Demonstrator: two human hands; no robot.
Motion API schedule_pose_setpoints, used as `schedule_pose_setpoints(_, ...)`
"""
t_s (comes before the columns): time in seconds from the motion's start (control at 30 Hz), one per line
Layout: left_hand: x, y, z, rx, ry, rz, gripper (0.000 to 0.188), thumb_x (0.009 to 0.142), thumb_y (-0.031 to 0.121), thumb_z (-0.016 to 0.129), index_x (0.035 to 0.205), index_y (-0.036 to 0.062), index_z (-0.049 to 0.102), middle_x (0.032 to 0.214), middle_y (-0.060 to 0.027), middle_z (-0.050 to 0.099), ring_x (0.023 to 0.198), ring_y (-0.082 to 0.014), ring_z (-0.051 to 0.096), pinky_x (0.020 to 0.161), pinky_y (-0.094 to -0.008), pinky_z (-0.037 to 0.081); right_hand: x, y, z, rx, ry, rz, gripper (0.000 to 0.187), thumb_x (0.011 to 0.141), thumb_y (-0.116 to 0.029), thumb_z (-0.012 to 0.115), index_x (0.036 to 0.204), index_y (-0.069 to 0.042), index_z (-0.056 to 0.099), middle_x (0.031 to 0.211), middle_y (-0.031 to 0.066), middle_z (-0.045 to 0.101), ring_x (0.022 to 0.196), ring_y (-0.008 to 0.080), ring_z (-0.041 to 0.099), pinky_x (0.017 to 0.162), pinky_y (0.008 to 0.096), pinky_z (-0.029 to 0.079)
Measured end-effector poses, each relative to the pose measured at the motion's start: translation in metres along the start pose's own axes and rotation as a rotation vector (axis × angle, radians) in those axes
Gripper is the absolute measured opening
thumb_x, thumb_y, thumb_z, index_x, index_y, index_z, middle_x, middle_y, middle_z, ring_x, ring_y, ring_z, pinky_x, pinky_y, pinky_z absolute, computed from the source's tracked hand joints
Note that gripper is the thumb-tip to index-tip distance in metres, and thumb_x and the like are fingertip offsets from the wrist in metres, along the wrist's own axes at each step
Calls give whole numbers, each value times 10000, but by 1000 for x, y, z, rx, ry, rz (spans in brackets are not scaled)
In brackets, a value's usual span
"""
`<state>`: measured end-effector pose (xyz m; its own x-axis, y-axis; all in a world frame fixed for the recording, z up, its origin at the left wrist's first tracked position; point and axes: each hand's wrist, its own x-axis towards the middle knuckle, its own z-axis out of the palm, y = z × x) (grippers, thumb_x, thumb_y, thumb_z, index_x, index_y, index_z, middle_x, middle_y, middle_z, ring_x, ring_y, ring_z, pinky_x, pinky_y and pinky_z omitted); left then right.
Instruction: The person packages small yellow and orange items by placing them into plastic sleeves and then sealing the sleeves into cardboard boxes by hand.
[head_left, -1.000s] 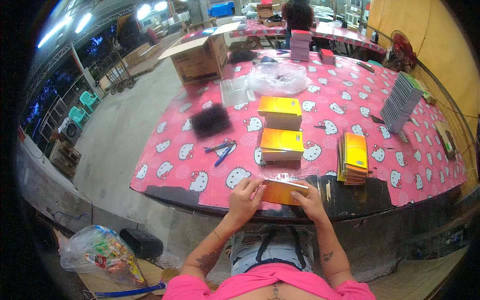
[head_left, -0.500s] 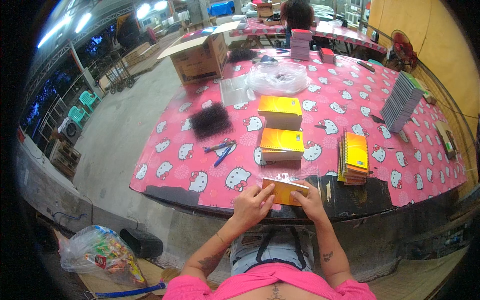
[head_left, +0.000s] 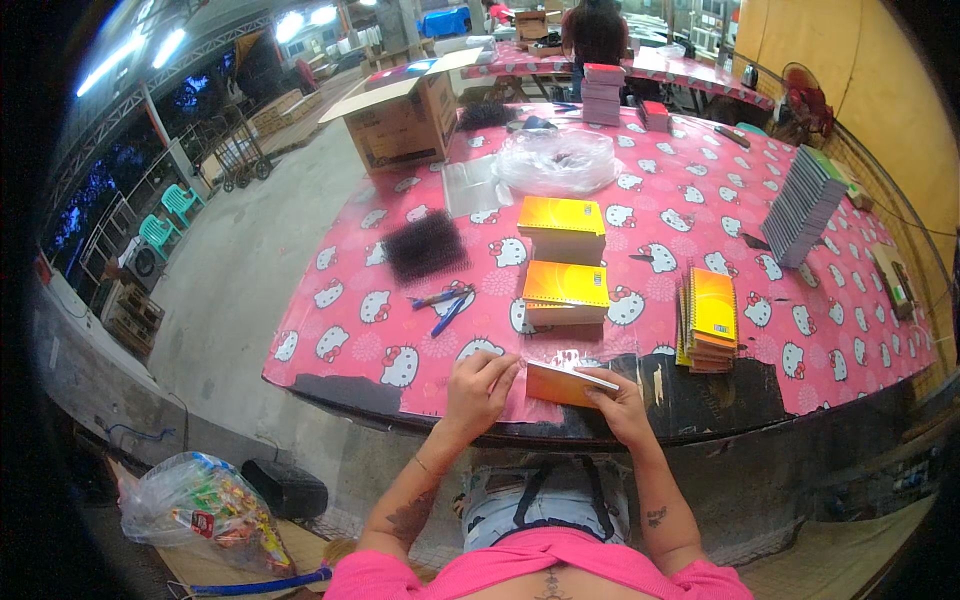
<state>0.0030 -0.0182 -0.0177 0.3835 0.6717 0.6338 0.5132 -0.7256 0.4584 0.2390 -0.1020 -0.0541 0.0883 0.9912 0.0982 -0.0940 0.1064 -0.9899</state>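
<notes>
head view | right hand grips an orange notebook at the table's near edge | left hand half-curled, fingertips by its left end | two orange stacks beyond | brown carton far left

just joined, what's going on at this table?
A person sits at a pink patterned table, working on an orange notebook at the near edge. The right hand holds it; the left hand rests on the table just beside it. Behind lie two stacks of orange notebooks, a third stack to the right, blue pens, a black bundle and an open carton.
</notes>
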Motion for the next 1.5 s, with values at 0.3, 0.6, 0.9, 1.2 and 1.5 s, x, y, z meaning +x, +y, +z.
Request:
schedule_pose_setpoints(0.3,17,0,-13,-147,-268,-51,222,902,158,687,1099,58,667,862,-117,615,761,-282,626,693,-408,492,0,11,-6,-9,-37,-22,271,933,-8,620,1200,-17,664,1123,18,681,1041,90,587,926,258,465)
schedule_pose_setpoints(0.6,35,4,-19,-79,-424,160,212,909,178,674,1109,110,654,946,-140,610,829,-338,633,717,-418,502,-1,8,-7,-13,-72,3,276,942,-24,614,1215,-11,652,1134,22,671,1034,90,587,926,259,472)
schedule_pose_setpoints(0.9,36,2,-13,-60,-441,134,262,983,324,555,1050,93,658,938,-132,642,848,-350,644,719,-442,506,-2,11,-7,-2,-100,0,322,933,20,583,1248,-6,642,1126,36,680,1055,109,584,960,276,460)
schedule_pose_setpoints(1.2,35,-2,-6,-27,-458,163,207,928,296,646,990,99,657,919,-117,631,759,-324,635,640,-418,501,-5,10,-7,-46,-107,-30,309,940,-21,605,1246,-4,640,1117,26,680,1035,106,583,942,272,463)
schedule_pose_setpoints(1.5,-8,17,23,458,-301,183,799,944,577,468,1492,17,314,1575,-159,274,1478,-348,207,1153,-613,-57,-18,-7,19,155,143,41,312,907,26,611,1217,5,645,1145,56,662,1059,125,594,948,283,464)
